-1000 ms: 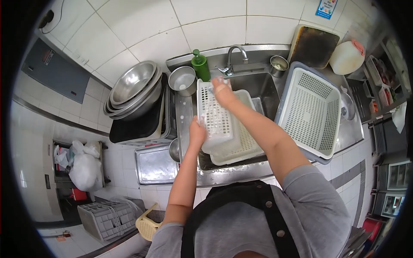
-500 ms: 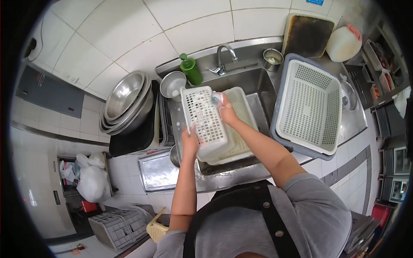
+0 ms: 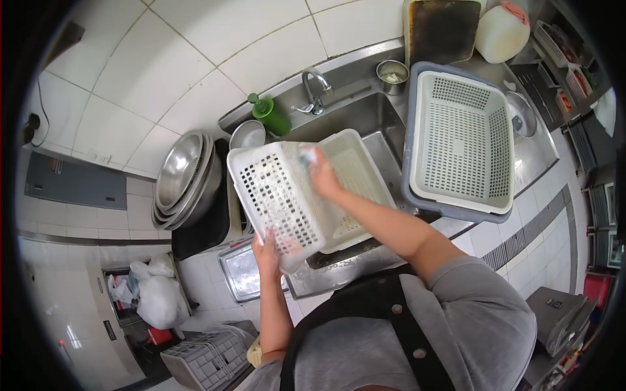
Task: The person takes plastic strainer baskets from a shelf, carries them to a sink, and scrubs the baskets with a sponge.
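My left hand [image 3: 265,253] grips the near left rim of a white perforated plastic basket [image 3: 274,202], tilted over the sink with suds on its surface. My right hand [image 3: 322,174] is closed on a scrubber [image 3: 306,156], a small white and greenish pad smeared by motion, at the basket's right side wall. Beneath it, a second white basket [image 3: 365,195] rests across the steel sink [image 3: 385,107]. The fingers of my left hand that go behind the rim are hidden.
Behind the sink stand a faucet [image 3: 314,91], a green pump bottle [image 3: 270,116] and a metal bowl [image 3: 248,135]. Stacked steel bowls [image 3: 179,173] stand at left. On the right, a white basket [image 3: 463,143] sits inside a grey one [image 3: 412,163], near a small metal cup [image 3: 392,77].
The held basket has moved left and toward me and turned, showing its side wall. My right hand with the scrubber has shifted to that wall. The camera view has also shifted.
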`<state>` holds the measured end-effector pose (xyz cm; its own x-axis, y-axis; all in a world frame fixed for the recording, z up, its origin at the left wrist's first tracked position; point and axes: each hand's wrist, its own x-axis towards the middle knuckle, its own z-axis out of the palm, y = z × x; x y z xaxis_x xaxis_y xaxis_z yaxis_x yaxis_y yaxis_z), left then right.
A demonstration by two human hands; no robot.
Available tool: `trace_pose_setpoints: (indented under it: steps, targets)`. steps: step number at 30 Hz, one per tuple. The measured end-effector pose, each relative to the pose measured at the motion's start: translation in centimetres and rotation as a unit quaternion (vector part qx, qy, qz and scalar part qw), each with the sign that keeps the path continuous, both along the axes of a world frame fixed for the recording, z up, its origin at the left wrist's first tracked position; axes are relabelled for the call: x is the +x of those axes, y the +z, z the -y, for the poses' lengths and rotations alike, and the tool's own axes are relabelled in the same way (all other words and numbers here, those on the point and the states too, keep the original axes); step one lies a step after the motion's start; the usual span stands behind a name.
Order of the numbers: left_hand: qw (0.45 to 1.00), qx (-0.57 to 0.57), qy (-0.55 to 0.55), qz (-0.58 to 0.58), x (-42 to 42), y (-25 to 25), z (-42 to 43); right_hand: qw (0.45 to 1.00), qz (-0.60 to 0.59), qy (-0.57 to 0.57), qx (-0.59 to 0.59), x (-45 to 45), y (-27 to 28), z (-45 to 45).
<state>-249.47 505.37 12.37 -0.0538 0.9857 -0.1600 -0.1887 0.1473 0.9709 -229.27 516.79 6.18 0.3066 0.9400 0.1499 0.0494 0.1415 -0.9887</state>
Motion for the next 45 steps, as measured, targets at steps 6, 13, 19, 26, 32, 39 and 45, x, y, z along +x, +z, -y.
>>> trace_pose_setpoints:
  steps: [6, 13, 19, 26, 32, 39, 45]
  targets:
    - [0.999, -0.036, -0.031, -0.007, -2.2, 1.4, 1.7, 0.981, -0.059, -0.149, -0.113, 4.4, -5.7, -4.6]
    - [0.975, 0.031, -0.084, -0.203, -0.3, -1.7, 0.6, 0.961, 0.037, 0.065, 0.266, 3.1, 10.5, 2.5]
    - [0.946, 0.106, -0.102, -0.29, 3.3, 0.5, 1.1, 0.958, 0.268, 0.027, 0.096, 4.4, 13.1, -2.4]
    - [0.94, 0.117, -0.119, -0.298, 3.1, 0.2, 1.7, 0.886, 0.458, 0.043, 0.066, 2.6, 15.3, 2.0]
    - [0.944, 0.108, -0.077, -0.301, 4.3, 0.2, 1.3, 0.815, 0.546, 0.006, 0.196, 0.0, 12.4, 3.9]
    - [0.92, 0.171, -0.106, -0.335, 0.8, 5.8, 5.5, 0.938, 0.309, 0.122, -0.096, 8.0, 10.1, -7.8]
    - [0.926, 0.208, -0.072, -0.308, -1.9, 7.7, 6.7, 0.937, -0.052, 0.207, -0.278, 15.2, 3.6, -12.8]
